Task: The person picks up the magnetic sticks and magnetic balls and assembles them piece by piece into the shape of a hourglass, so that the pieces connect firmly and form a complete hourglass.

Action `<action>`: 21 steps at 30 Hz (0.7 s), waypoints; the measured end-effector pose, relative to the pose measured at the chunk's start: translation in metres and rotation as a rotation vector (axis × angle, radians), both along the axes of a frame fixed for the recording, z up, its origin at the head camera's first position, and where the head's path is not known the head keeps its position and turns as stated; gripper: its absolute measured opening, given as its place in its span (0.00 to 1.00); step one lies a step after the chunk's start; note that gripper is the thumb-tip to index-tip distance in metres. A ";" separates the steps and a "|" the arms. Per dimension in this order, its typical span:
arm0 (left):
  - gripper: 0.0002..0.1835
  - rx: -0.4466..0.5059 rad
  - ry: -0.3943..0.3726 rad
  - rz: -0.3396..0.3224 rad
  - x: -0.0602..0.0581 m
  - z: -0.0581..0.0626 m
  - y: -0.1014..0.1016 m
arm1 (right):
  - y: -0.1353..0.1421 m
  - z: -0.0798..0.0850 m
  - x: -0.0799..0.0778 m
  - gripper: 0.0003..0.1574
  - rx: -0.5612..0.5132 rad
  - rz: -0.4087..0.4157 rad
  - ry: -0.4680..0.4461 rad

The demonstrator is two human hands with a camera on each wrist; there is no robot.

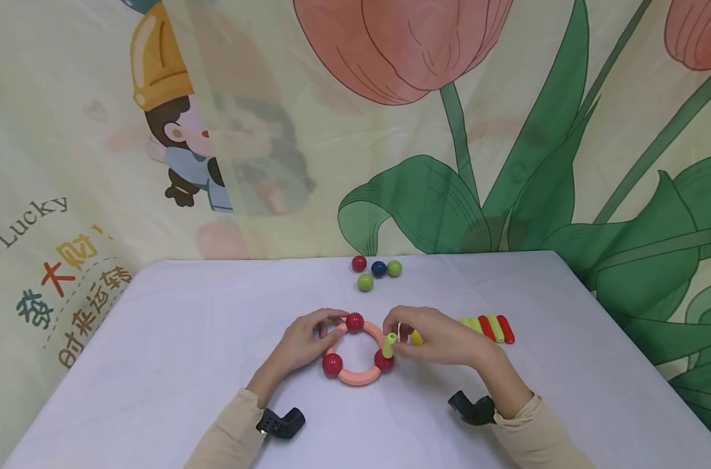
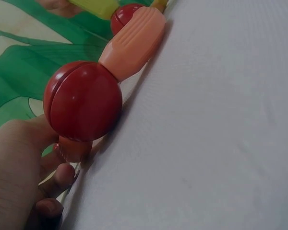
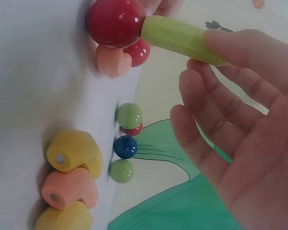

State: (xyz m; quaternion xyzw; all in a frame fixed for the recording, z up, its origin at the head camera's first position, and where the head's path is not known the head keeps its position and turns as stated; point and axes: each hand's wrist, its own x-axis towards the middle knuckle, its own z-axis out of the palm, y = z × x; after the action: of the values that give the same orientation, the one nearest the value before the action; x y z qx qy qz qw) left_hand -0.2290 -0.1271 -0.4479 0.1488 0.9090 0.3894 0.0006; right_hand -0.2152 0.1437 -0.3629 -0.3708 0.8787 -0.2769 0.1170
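Observation:
Three red balls, one of them the near-left red ball, and curved pink pieces form a ring lying on the white table. My left hand is at the ring's left side, pinching the left pink piece between thumb and fingers. My right hand holds the top of a light green rod between thumb and fingertips. The rod stands on the right red ball, its lower end touching it. Part of the ring's left side is hidden behind my left hand.
Behind the ring lie a red ball, a blue ball and two green balls. Red and green rods lie in a row beyond my right hand. Curved yellow pieces and a pink one sit beside that hand.

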 end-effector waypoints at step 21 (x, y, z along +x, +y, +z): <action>0.19 0.002 -0.001 0.001 0.000 0.001 0.001 | -0.002 -0.003 -0.001 0.16 0.014 -0.005 -0.008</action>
State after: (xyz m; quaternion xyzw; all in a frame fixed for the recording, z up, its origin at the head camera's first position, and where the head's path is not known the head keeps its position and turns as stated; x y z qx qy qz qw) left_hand -0.2286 -0.1261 -0.4464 0.1482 0.9086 0.3905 0.0007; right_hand -0.2163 0.1421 -0.3661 -0.3668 0.8810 -0.2726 0.1222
